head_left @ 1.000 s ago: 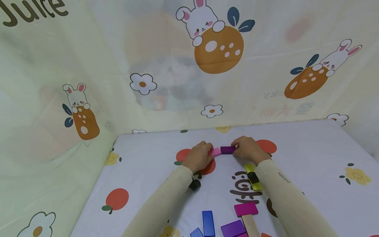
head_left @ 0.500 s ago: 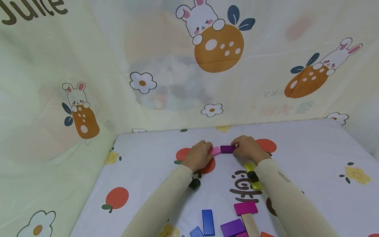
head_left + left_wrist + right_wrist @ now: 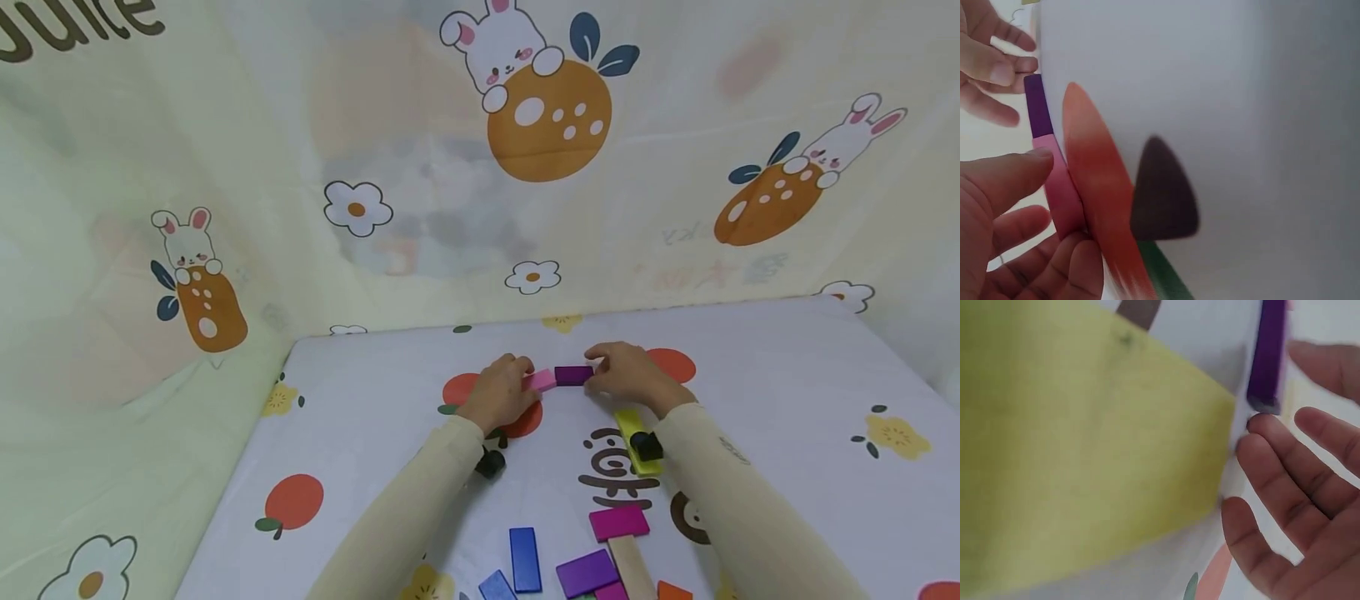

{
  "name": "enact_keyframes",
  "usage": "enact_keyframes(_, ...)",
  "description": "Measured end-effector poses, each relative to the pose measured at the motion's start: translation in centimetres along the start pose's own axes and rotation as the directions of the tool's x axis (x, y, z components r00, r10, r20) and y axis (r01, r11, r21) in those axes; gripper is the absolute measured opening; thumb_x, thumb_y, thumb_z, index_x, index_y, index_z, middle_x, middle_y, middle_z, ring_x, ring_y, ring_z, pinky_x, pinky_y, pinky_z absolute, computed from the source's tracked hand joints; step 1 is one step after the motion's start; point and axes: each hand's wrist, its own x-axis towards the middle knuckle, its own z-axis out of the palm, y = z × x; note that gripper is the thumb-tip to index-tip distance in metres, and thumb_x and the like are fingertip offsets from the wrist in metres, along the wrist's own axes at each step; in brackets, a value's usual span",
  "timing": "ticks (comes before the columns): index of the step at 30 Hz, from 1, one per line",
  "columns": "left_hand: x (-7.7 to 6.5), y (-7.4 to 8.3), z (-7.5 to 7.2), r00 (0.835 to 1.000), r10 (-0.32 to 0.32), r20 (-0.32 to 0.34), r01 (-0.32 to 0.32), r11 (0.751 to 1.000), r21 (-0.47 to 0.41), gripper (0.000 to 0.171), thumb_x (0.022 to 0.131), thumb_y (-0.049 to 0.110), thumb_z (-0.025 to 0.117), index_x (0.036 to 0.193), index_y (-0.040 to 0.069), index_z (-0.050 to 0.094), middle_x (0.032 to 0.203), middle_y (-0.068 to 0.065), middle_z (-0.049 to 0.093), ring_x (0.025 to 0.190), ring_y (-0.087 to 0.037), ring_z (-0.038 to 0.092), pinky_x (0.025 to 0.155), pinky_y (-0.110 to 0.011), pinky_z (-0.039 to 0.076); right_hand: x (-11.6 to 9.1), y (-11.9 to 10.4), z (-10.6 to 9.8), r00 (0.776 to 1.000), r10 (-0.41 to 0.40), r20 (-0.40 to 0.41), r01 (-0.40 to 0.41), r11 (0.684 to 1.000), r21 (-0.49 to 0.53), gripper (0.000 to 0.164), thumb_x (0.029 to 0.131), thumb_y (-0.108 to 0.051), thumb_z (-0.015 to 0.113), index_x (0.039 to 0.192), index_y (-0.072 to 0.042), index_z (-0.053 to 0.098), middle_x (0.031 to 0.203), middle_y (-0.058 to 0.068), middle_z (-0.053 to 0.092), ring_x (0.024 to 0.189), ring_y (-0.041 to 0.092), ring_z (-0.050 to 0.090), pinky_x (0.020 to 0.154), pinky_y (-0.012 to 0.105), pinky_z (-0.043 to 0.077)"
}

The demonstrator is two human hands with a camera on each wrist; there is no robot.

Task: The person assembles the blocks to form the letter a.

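Step in hand, seemingly: lining up pink block (image 3: 540, 381) and dark purple block (image 3: 573, 376) on far part of table (image 3: 765, 358) — ends meet, slight bend. Left hand (image 3: 497, 393) pinches pink block; right hand (image 3: 628, 377), fingers loosely extended, at purple's outer end. Next move likely calls for straightening joint. Backdrop lettering (image 3: 78, 29): "Juice"; sleeve print (image 3: 734, 451) illegible.

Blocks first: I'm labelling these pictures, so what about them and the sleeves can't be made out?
Head view: the pink block's left end, hidden by the left hand.
Head view: the orange block's lower part, cut off by the bottom edge.
Right wrist view: the yellow block's full outline, cut off by the left edge.
Head view: the sleeve lettering, too small.
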Motion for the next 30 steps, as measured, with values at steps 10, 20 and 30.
enact_keyframes(10,-0.2,0.0,0.1,1.0,-0.011,0.004,0.012,0.998,-0.067,0.038,0.099,0.03,0.072,0.131,0.009,0.067,0.108,-0.005,0.064,0.091,-0.016,0.057,0.079,-0.027,0.052,-5.3,2.4,-0.6,0.996,0.035,-0.082,-0.036,0.999,-0.014,0.062,0.095,-0.03,0.073,0.142,0.005,0.055,0.125,0.029,0.063,0.108,0.042,0.061,0.082,0.051,0.057)
enact_keyframes(20,-0.4,-0.3,-0.2,1.0,0.005,-0.011,-0.006,0.999,-0.042,0.036,0.099,0.027,0.071,0.13,0.008,0.069,0.108,-0.007,0.065,0.092,-0.017,0.058,0.082,-0.028,0.054,-8.9,1.8,1.2,0.993,0.113,0.023,-0.109,0.984,-0.143,0.086,0.084,-0.034,0.084,0.145,0.011,0.044,0.111,0.023,0.066,0.093,0.033,0.06,0.081,0.05,0.055)
enact_keyframes(30,-0.3,-0.3,0.1,1.0,-0.002,-0.006,0.002,1.0,-0.019,0.033,0.099,0.027,0.072,0.128,0.011,0.069,0.106,-0.003,0.063,0.091,-0.015,0.056,0.077,-0.025,0.051,-7.2,0.9,1.1,0.994,0.106,-0.028,-0.109,0.982,-0.152,0.059,0.084,-0.022,0.077,0.128,0.011,0.056,0.102,0.018,0.068,0.081,0.026,0.059,0.07,0.04,0.051)
